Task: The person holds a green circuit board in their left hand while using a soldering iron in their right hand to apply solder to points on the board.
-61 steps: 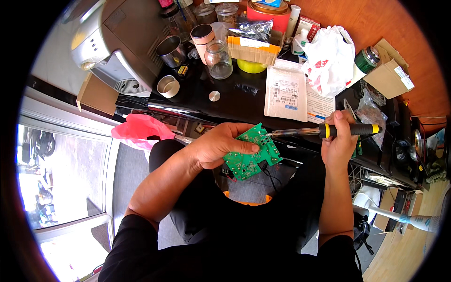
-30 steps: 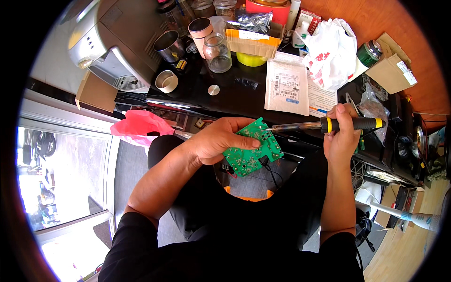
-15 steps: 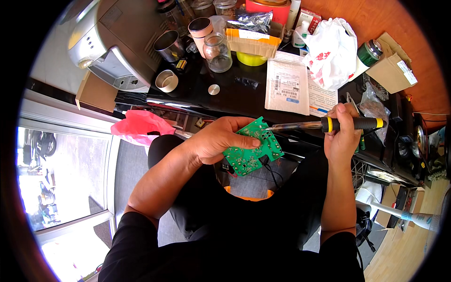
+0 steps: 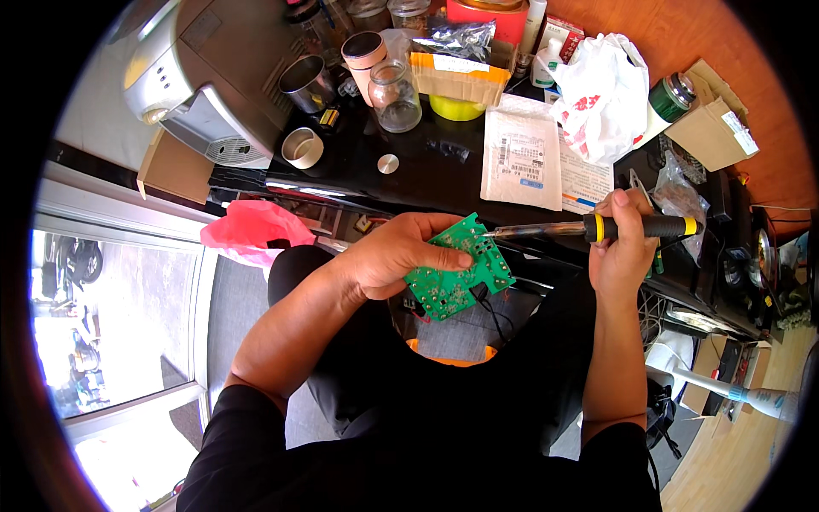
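Note:
Above my lap, my left hand [image 4: 398, 258] is closed on a green circuit board [image 4: 461, 286], thumb across its face. Solder joints cover the side turned up, and dark and red wires hang from its lower edge. My right hand [image 4: 621, 243] grips the black-and-yellow handle of a soldering iron [image 4: 546, 229], held level and pointing left. The iron's thin tip is at the board's upper part, near the top right edge; whether it touches a joint is too small to tell.
On the black table stand a grey machine [image 4: 230, 77], a glass jar [image 4: 395, 96], a metal cup [image 4: 303, 148], a padded envelope [image 4: 522, 154] and a white plastic bag [image 4: 601, 98]. A pink bag [image 4: 256, 230] hangs left of my knee. A glass door [image 4: 119, 324] is at far left.
Almost nothing differs. The circuit board is tilted very slightly, and both hands and the soldering iron keep their places.

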Tool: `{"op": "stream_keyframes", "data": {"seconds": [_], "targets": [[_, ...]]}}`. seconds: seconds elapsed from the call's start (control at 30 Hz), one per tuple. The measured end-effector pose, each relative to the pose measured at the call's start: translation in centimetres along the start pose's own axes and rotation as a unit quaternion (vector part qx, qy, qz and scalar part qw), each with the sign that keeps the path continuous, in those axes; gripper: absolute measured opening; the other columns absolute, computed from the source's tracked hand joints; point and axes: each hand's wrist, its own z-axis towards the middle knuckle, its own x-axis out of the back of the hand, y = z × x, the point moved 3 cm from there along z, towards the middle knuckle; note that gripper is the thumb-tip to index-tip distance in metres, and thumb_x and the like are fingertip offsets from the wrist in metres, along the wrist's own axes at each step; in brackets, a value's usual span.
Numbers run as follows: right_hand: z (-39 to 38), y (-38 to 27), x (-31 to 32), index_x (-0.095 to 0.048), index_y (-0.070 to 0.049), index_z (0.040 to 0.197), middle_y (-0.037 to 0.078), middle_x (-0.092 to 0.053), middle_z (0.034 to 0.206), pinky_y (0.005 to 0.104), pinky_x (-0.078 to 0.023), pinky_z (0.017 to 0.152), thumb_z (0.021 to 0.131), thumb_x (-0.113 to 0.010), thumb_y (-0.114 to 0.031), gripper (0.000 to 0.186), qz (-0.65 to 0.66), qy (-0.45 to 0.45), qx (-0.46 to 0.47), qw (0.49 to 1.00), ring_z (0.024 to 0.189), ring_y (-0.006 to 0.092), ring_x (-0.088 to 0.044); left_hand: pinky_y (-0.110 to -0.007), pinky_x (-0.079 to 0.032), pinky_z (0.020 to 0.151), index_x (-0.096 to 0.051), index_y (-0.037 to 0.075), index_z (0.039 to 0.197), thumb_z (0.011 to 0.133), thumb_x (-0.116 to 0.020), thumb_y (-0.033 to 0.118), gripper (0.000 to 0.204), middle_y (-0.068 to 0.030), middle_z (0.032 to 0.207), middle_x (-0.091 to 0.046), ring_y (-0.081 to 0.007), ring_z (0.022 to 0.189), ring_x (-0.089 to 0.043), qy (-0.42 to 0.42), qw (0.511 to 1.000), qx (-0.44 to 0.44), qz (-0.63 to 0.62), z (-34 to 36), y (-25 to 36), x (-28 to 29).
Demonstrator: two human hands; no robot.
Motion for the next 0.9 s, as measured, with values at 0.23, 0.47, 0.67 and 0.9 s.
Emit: {"op": "stream_keyframes", "data": {"seconds": [0.23, 0.47, 0.67, 0.9], "targets": [[-0.06, 0.02, 0.02, -0.054, -0.006, 0.067, 0.003, -0.056, 0.064, 0.0202, -0.028, 0.043, 0.087, -0.064, -0.016, 0.024, -0.004, 0.007, -0.002, 1.0, 0.045, 0.0051, -0.038, -0.032, -0.051, 0.092, -0.051, -0.004, 0.13, 0.08, -0.072, -0.001, 0.054, -0.0126, 0.114, -0.067, -0.0193, 0.1, -0.066, -0.001, 1.0, 0.0, -0.008, 0.07, -0.08, 0.2], [0.03, 0.18, 0.29, -0.055, -0.007, 0.066, 0.003, -0.055, 0.062, 0.02, -0.026, 0.042, 0.087, -0.064, -0.016, 0.024, -0.015, 0.024, 0.001, 1.0, 0.045, 0.0046, -0.037, -0.032, -0.05, 0.093, -0.051, -0.005, 0.13, 0.08, -0.072, -0.001, 0.055, -0.0128, 0.114, -0.067, -0.0193, 0.1, -0.066, -0.001, 1.0, -0.001, -0.01, 0.05, 0.1, 0.11], [-0.14, -0.04, -0.18, -0.055, -0.006, 0.067, 0.002, -0.055, 0.063, 0.0196, -0.026, 0.042, 0.087, -0.065, -0.015, 0.024, -0.002, 0.009, 0.007, 1.0, 0.046, 0.0041, -0.039, -0.032, -0.05, 0.093, -0.051, -0.005, 0.13, 0.08, -0.072, -0.001, 0.055, -0.0133, 0.114, -0.067, -0.0195, 0.101, -0.066, 0.002, 1.0, -0.002, -0.008, 0.11, -0.1, 0.36], [-0.08, 0.04, 0.03, -0.055, -0.007, 0.067, 0.002, -0.055, 0.062, 0.0195, -0.028, 0.044, 0.087, -0.065, -0.015, 0.024, -0.002, 0.011, 0.003, 1.0, 0.047, 0.0041, -0.04, -0.032, -0.05, 0.093, -0.051, -0.005, 0.131, 0.079, -0.073, -0.001, 0.056, -0.0136, 0.115, -0.066, -0.0194, 0.101, -0.066, 0.004, 1.0, 0.0, -0.009, 0.04, 0.0, 0.21]]}}
